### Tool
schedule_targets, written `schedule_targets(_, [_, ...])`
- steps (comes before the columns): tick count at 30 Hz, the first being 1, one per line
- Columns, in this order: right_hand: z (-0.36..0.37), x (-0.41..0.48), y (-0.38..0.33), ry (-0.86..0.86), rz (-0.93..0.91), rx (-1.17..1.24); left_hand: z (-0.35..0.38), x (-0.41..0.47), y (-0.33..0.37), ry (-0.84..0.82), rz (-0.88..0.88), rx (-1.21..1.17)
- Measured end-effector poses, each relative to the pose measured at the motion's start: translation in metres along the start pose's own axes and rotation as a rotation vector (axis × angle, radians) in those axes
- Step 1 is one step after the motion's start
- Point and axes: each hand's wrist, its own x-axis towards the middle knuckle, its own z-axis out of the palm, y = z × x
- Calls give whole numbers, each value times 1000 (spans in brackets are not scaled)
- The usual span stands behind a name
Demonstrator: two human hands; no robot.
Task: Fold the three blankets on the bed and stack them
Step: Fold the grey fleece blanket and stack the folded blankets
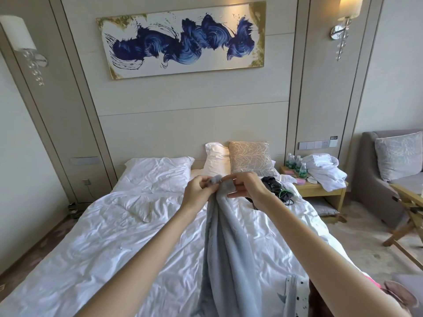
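Both hands up together: left hand (198, 186) and right hand (246, 186) each pinched the grey blanket's (231, 248) top edge above the bed (96, 243).

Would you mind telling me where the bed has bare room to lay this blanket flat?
The white duvet left of the hanging light grey fleece blanket is free, up to the white pillow. Black cables crowd the right side.

Left hand (199, 187) and right hand (246, 187) pinching grey blanket (231, 248) corners together, above white bed (103, 236)
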Motion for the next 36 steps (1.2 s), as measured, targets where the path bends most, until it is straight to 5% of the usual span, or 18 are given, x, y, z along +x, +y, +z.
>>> schedule_targets(9, [-2, 2, -6, 8, -184, -294, -9, -10, 11, -245, 64, -73])
schedule_targets(17, [-17, 13, -8, -92, -333, -762, -24, -3, 17, -141, 130, -40])
schedule_targets(22, [-47, 15, 14, -94, -187, -1183, -43, 7, 27, -2, 171, -57])
schedule_targets(28, [-61, 10, 1, 39, -221, -955, -69, 17, 16, 94, 164, 24])
schedule_targets(32, [-57, 2, -26, -123, -99, -510, -84, 20, 14, 77, 151, 125])
schedule_targets(36, [-53, -7, -54, -196, -224, -102, -97, 21, 36, 197, 309, -14])
